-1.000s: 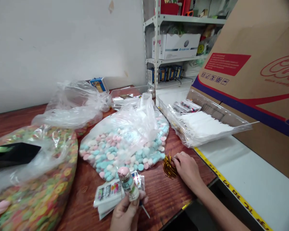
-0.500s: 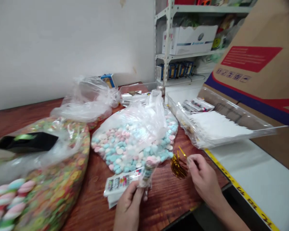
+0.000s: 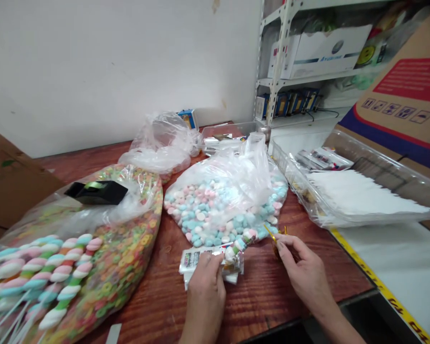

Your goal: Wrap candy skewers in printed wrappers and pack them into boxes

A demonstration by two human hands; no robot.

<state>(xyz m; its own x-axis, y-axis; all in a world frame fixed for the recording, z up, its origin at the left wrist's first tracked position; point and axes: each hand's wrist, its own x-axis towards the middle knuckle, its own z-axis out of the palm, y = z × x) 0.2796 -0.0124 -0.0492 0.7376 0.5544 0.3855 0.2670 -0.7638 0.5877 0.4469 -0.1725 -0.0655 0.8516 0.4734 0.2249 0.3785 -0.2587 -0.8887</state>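
My left hand (image 3: 205, 291) is closed around the lower end of a small pastel marshmallow stick in a clear wrapper (image 3: 239, 246), which tilts up to the right. Under it lie printed white packets (image 3: 190, 259) on the table. To the right, my right hand (image 3: 303, 265) pinches gold foil twist ties (image 3: 271, 232); one strip points up to the left, and the rest are mostly hidden by the fingers. The two hands are apart. Just beyond them sits a clear bag of pink, blue and white candies (image 3: 200, 217).
At left, a big bag of coloured ring candies (image 3: 129, 258) bears a black tape dispenser (image 3: 103, 193) and several marshmallow skewers (image 3: 62, 274). A clear plastic tray (image 3: 344, 220) of white paper pieces stands right, before a cardboard box (image 3: 404, 95). Shelving (image 3: 277, 62) rises behind.
The view has swung left, showing more marshmallow skewers. My left hand has turned, and the wrapped stick now leans to the right. The hanging gold bundle is now mostly behind my right fingers.
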